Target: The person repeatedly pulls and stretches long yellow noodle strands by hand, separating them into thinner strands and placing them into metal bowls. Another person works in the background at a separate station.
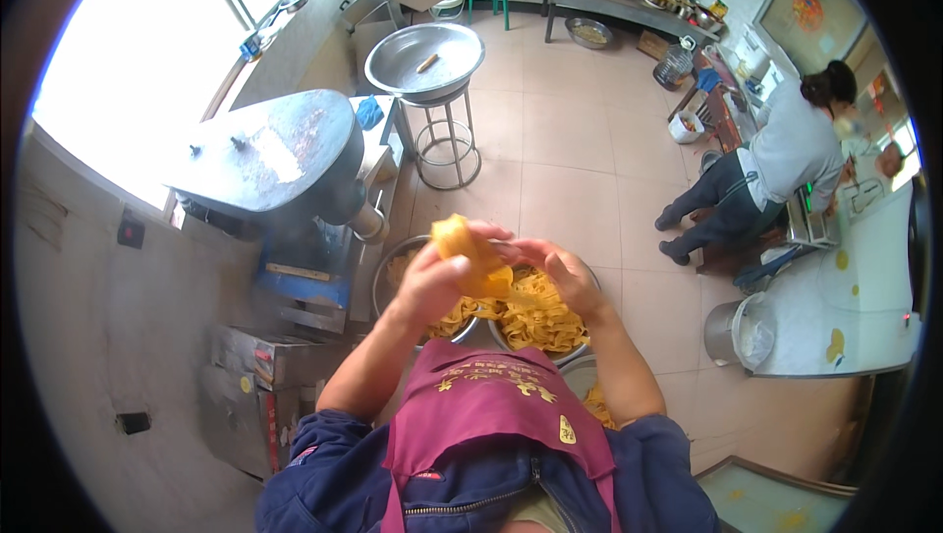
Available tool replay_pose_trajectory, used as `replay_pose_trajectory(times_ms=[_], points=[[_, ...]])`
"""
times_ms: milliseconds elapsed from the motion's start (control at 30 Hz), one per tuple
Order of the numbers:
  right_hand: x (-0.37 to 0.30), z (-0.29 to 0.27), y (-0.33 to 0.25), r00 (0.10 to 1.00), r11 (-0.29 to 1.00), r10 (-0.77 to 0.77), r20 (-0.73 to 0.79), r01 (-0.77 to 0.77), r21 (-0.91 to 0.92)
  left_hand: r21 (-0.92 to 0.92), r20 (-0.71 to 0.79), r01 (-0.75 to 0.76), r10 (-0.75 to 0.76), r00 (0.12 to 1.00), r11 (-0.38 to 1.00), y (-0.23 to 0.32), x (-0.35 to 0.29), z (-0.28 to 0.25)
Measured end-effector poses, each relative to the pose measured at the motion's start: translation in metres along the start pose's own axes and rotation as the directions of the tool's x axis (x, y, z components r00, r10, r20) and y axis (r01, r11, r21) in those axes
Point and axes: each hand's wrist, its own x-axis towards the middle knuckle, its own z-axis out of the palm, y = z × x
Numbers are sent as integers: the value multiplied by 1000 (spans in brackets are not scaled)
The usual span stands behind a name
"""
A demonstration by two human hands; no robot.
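Observation:
My left hand [432, 282] is closed round a folded, soft yellow strip [476, 258], its thumb pressed across it. The strip hangs down towards the basins below. Close to its right side is my right hand [560, 273], fingers stretched out towards the left hand and thumb raised, with nothing visible in it. Under my hands stand a left metal basin [381, 282] and a right metal basin [596, 307]. Both contain flat yellow strips [538, 322], heaped higher in the right one. My forearms and the maroon apron [471, 395] cover parts of the basins' near sides.
A wide metal bowl [447, 47] with a brown stick in it rests on a metal stand. At left is a machine with a broad metal top [285, 150]. Another person [786, 150] bends over a counter at right, near a lined bucket [727, 327]. Cookware crowds a back bench [629, 7].

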Motion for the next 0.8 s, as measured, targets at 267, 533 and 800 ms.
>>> replay_pose_trajectory(times_ms=[267, 533, 800], points=[[-27, -1, 3, 951, 738, 196, 240, -305, 602, 362, 256, 333, -436, 863, 871, -72, -16, 40], [-60, 5, -37, 975, 979, 187, 121, -195, 61, -411, 147, 400, -374, 916, 819, -121, -30, -31], [-66, 17, -49, 966, 966, 257, -32, -258, -13, 161, -47, 313, -310, 950, 936, -39, 17, 16]])
